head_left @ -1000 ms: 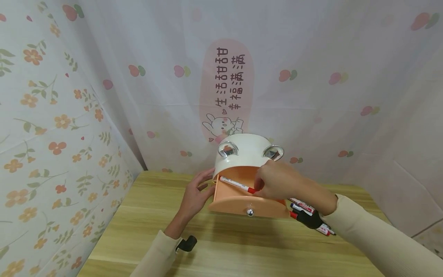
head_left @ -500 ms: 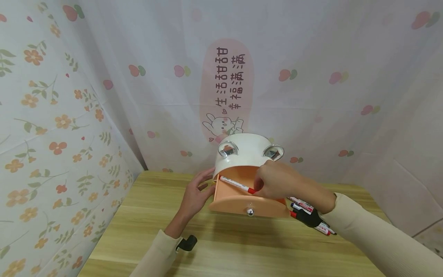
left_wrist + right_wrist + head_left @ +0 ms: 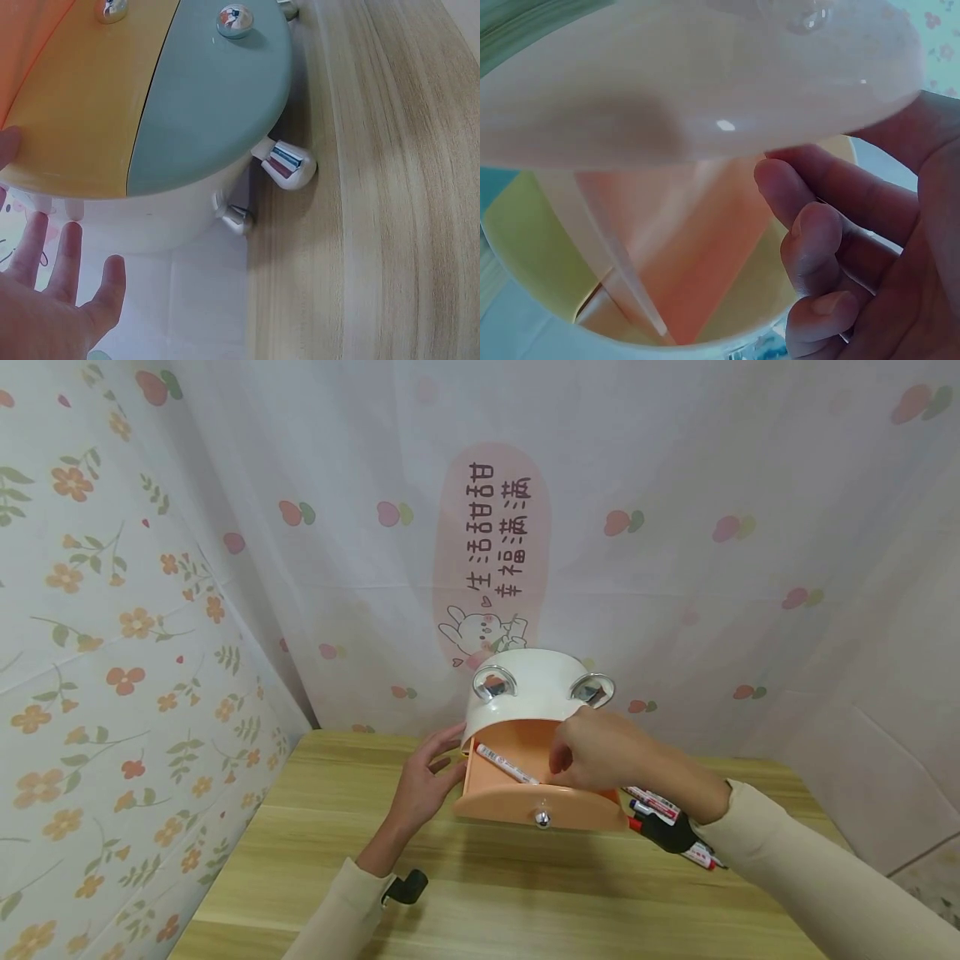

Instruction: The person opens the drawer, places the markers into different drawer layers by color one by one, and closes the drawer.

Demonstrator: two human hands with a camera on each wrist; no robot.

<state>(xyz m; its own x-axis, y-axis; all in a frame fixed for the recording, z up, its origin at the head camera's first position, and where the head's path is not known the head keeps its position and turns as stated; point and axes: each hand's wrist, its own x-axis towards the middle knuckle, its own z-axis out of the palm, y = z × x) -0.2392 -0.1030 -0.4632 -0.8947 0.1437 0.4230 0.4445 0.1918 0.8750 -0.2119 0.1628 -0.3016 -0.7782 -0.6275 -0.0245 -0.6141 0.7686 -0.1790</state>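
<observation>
In the centre of the head view my right hand (image 3: 606,750) reaches into the pulled-out orange drawer (image 3: 498,807), its knuckles upward and its fingers bent down behind the drawer front. From the right wrist view I see those fingers loosely curled, but the drawer front hides my thumb, so I cannot tell whether thumb and fingertips meet or hold anything. A white marker (image 3: 508,764) lies slanted in the drawer, from its upper-left corner down toward the front panel, where its lower end goes out of sight. My left hand (image 3: 420,787), left of centre, is spread along the side of the white box (image 3: 536,677); two of its fingertips touch the white wall and the little finger stands apart. In the left wrist view a yellow drawer front (image 3: 86,97) and a teal drawer front (image 3: 206,97) are closed, each with a silver knob. Several more markers (image 3: 656,808) lie on the wooden table (image 3: 517,910), right of the box, partly covered by a black wrist camera (image 3: 670,835).
</observation>
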